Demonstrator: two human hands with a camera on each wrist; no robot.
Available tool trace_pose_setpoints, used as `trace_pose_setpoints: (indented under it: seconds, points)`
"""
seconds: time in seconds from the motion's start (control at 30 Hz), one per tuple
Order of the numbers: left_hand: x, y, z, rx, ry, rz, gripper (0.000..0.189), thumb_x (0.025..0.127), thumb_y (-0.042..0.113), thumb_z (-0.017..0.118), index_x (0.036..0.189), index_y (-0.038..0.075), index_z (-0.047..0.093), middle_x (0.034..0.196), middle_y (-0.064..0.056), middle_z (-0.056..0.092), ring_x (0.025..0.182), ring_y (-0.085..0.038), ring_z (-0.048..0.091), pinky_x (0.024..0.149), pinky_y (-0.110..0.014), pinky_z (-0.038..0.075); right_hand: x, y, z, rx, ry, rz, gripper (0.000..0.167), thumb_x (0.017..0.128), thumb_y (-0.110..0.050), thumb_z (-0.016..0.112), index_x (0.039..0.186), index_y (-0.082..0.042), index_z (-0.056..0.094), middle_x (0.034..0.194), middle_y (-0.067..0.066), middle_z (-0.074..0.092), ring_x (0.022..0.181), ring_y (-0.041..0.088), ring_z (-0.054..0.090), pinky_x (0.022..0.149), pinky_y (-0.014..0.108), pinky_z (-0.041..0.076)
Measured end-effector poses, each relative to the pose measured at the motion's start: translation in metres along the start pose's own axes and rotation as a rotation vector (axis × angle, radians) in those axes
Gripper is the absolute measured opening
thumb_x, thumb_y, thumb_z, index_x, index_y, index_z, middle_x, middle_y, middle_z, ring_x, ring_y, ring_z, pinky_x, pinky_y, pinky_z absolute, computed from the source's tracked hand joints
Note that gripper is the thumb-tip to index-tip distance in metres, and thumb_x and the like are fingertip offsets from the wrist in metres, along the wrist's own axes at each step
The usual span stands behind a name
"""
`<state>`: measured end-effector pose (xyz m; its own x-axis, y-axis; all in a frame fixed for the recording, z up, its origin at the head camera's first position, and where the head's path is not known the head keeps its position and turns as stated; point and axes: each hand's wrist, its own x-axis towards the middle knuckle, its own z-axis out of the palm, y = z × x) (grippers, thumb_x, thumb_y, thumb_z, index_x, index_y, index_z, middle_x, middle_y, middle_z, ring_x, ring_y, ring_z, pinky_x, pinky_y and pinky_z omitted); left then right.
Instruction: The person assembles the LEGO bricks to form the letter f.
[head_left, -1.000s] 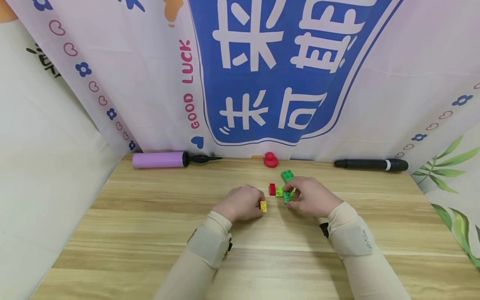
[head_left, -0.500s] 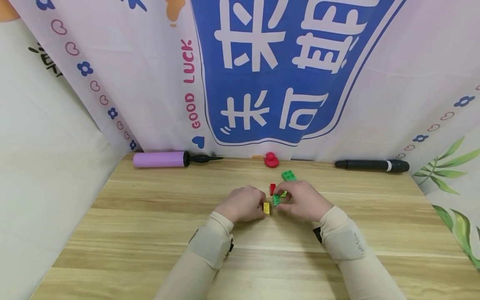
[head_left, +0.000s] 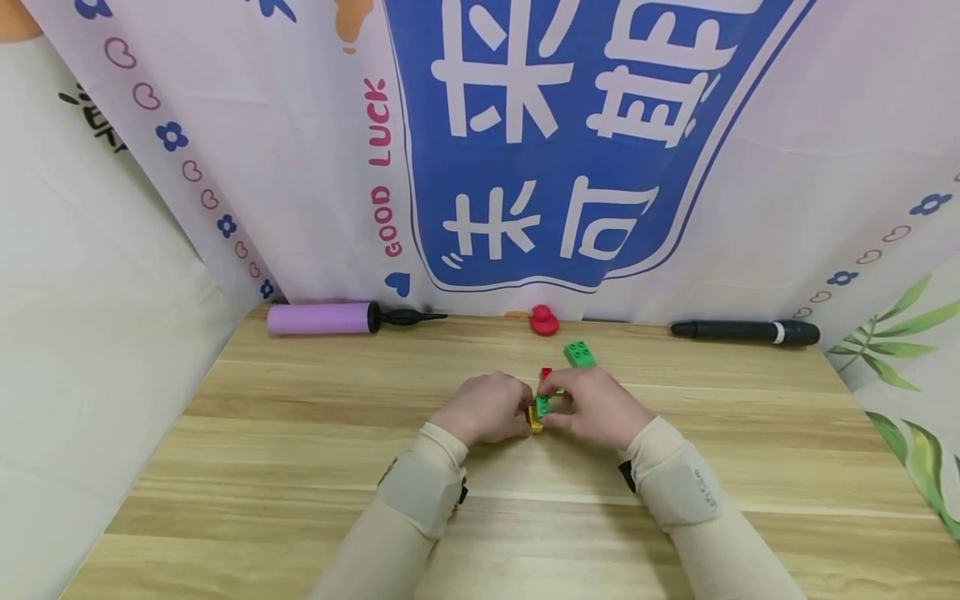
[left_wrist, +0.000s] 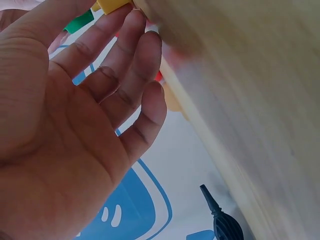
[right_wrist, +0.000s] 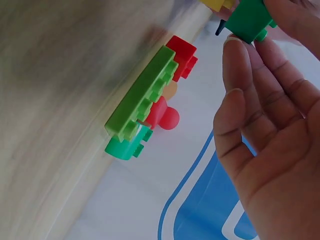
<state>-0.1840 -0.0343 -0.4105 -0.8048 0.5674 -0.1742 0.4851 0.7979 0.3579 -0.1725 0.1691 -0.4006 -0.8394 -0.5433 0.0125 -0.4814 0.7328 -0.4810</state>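
- Left hand point(head_left: 486, 408): thumb and fingers closed in a pinch on the yellow brick point(head_left: 536, 422). The remaining fingers are bent and, in the left wrist view, hold nothing.
- Right hand point(head_left: 600, 408): thumb and fingertips pinch the small green brick point(head_left: 542, 407); the gap between them is about the brick's own width. The other fingers are loosely bent and bear no load.
- Location: both bricks sit between the two hands, over the middle of the table point(head_left: 495, 533). The yellow brick is at the left fingertips, the small green brick at the right.
- Governing relation: the small green brick is above the yellow brick and slightly toward its far end. Whether they touch cannot be told.
- Axes: both bricks run roughly near to far in the head view, so their long sides appear nearly parallel.
- Orientation: the small green brick has its studs facing away from the table.
- Clearance: the lime brick point(right_wrist: 142, 95) and red brick point(right_wrist: 182, 55) lie just beyond the right hand; the large green brick point(head_left: 580, 354) lies farther back.
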Motion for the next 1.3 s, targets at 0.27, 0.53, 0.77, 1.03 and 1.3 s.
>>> trace_pose_setpoints:
  seconds: [0.27,0.53,0.77,1.03,1.3]
  points:
    - [-0.0003,0.0014,-0.0007,0.007,-0.004,-0.008,0.019,0.090,0.032,0.085,0.100,0.019,0.077,0.082,0.011,0.067,0.077,-0.012,0.060,0.074,-0.033,0.052,0.0006,-0.0014,0.0023,-0.011,-0.002,-0.019,0.025,0.088,-0.018,0.088,0.110,-0.015,0.076,0.097,-0.008,0.074,0.077,0.012,0.064,0.071,0.025,0.052]
    - [-0.0017,0.0017,-0.0016,0.023,0.021,0.011,0.010,0.091,0.026,0.082,0.095,0.020,0.074,0.079,0.011,0.066,0.076,-0.011,0.061,0.073,-0.034,0.053,0.0004,-0.0039,0.0026,-0.014,0.002,-0.023,0.026,0.088,-0.017,0.088,0.111,-0.015,0.077,0.097,-0.007,0.074,0.077,0.012,0.063,0.070,0.025,0.051]
    - [-0.0015,0.0025,-0.0015,0.023,0.009,0.002,0.018,0.089,0.033,0.086,0.093,0.021,0.073,0.077,0.011,0.064,0.076,-0.011,0.060,0.072,-0.033,0.052,0.0004,-0.0041,0.0030,-0.015,0.004,-0.041,0.026,0.088,-0.016,0.088,0.111,-0.015,0.076,0.096,-0.007,0.074,0.076,0.010,0.061,0.069,0.024,0.050]
    - [-0.0007,0.0046,0.0008,0.054,0.012,-0.011,0.024,0.090,0.040,0.085,0.091,0.022,0.069,0.080,0.009,0.063,0.075,-0.012,0.060,0.069,-0.033,0.051,-0.0005,-0.0043,0.0025,-0.008,0.000,-0.050,0.026,0.088,-0.014,0.087,0.112,-0.014,0.077,0.098,-0.006,0.074,0.079,0.011,0.063,0.072,0.025,0.052]
    - [-0.0008,0.0051,0.0008,0.060,0.015,-0.006,0.020,0.092,0.033,0.081,0.088,0.021,0.065,0.076,0.007,0.061,0.071,-0.012,0.055,0.065,-0.031,0.048,-0.0012,-0.0041,0.0022,-0.020,0.003,-0.066,0.026,0.087,-0.016,0.088,0.111,-0.013,0.077,0.097,-0.005,0.074,0.078,0.010,0.061,0.071,0.025,0.050]
